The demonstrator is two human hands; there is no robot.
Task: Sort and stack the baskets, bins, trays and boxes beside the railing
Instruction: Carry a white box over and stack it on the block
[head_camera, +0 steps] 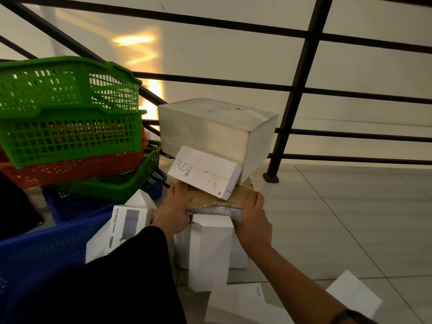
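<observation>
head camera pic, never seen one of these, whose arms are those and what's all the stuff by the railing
There is no machine here. The single picture comes from a camera worn on a person's head, looking down at their own arms. The left hand and right hand grip the two sides of a flat brown parcel. On that parcel sit a big white box and a smaller white box, tilted. Below it stands an upright white box; more white boxes lie around on the tiled floor. To the left, green baskets are stacked over a red basket and blue bins, beside the black railing.
</observation>
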